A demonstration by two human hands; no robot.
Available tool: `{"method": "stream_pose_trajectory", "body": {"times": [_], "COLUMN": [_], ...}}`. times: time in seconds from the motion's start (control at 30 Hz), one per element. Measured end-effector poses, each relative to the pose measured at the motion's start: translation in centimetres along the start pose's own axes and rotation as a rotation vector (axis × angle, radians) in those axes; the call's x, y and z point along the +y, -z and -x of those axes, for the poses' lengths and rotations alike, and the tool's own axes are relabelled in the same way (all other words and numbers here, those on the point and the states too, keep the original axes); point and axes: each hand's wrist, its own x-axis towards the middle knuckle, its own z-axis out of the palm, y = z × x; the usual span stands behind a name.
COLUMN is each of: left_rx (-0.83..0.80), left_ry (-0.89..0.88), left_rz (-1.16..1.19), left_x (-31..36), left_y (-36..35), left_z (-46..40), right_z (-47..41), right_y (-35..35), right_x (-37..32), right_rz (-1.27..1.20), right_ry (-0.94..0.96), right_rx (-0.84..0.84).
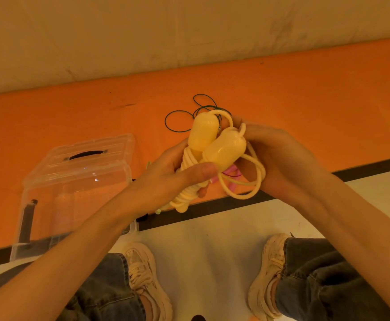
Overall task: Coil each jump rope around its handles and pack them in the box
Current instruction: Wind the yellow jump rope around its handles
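Pale flooring lay under your shoes (146, 278), with an orange mat (282, 107) stretched beyond it. You crouched at the mat's near edge. Your left hand (166, 181) clasped the yellow jump rope (189, 179) round its wound turns, thumb pressed across them, probably to stop the coil slipping. Your right hand (279, 158) curled behind the two yellow handles (214, 144), pinching the loose loops (254, 181) left to wrap. Pink rope (229, 171) showed under the bundle. Left of your hands stood the clear box (78, 181), within easy reach for packing, lid seemingly on. Farther off, a green cord (180, 119) lay uncoiled on the mat.
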Motion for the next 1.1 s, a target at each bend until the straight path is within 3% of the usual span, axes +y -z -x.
{"method": "stream_pose_trajectory", "body": {"times": [0.3, 0.47, 0.6, 0.77, 0.93, 1.1], "left_rx": [0.085, 0.157, 0.183, 0.125, 0.198, 0.148], "left_ry": [-0.081, -0.132, -0.108, -0.045, 0.05, 0.123], "left_rz": [-0.216, -0.294, -0.382, -0.66, -0.404, -0.247], "left_x": [1.3, 1.4, 1.2, -0.1, -0.7, -0.9], "left_y": [0.3, 0.5, 0.8, 0.4, -1.2, -1.8], "left_z": [0.5, 0.5, 0.4, 0.6, 0.7, 0.2], "right_z": [-0.4, -0.5, -0.5, -0.7, -0.7, -0.6], "right_y": [1.8, 2.4, 1.8, 1.7, 3.2, 4.9], "right_x": [-0.3, -0.8, -0.3, -1.0, -2.1, -3.2], "right_rz": [-0.132, -0.262, -0.232, -0.291, -0.296, -0.317], "right_ry": [-0.13, -0.167, -0.077, 0.07, 0.139, 0.16], "right_rx": [-0.221, -0.204, -0.101, 0.078, 0.345, 0.563]}}
